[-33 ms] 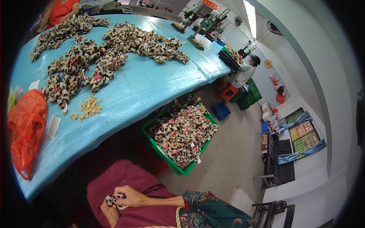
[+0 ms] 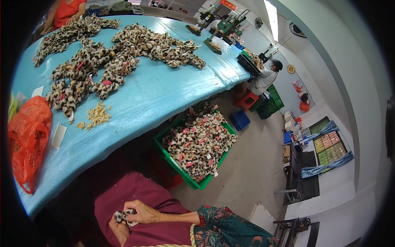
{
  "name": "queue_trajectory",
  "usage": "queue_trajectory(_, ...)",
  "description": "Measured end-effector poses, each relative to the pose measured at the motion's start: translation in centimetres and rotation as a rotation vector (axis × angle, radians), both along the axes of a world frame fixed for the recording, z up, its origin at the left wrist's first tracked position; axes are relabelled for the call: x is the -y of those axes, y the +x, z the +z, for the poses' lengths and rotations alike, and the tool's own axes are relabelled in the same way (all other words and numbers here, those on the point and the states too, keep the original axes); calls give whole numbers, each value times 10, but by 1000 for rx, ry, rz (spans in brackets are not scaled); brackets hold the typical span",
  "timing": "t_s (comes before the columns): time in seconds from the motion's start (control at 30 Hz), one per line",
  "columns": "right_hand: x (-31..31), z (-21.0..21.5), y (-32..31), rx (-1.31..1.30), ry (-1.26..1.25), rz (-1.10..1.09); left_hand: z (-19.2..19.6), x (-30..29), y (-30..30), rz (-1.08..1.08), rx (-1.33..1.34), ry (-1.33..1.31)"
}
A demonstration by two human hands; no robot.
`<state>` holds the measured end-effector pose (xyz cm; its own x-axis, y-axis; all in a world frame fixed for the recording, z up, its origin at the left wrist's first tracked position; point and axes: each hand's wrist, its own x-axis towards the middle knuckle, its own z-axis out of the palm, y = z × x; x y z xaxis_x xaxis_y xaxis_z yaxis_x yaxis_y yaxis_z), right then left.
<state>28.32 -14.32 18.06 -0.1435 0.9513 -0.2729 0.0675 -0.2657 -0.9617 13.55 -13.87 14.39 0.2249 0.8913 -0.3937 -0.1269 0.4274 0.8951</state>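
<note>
Nearby, green crate [image 2: 192, 182] heaped with spotted plush [image 2: 201, 144]; left hand [image 2: 118, 230], right hand [image 2: 142, 212]: grip clasped on small furry piece [image 2: 120, 216].

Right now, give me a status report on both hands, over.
Left hand, right hand: both gripping the spotted plush piece. Piece held over maroon cloth, partly hidden. No obstruction visible; green crate stands apart from both hands.

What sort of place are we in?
Probably a soft-toy workshop: spotted plush pieces heaped on a long blue table, more in a green crate, and a green machine beyond.
</note>
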Motion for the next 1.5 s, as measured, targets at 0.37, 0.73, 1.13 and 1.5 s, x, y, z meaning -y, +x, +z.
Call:
queue_trajectory(0.37,-17,31,17,-34,-43,-66,19,-30,8,-9,-72,163)
queue_trajectory(0.73,-32,9,12,-99,-111,-207,16,-43,1,-27,-171,83)
queue_trajectory(1.13,-48,-5,12,93,-62,-319,18,-58,-13,11,556,-582)
queue_trajectory(1.5,-63,-11,22,-200,-436,-218,45,-49,0,-17,755,-722)
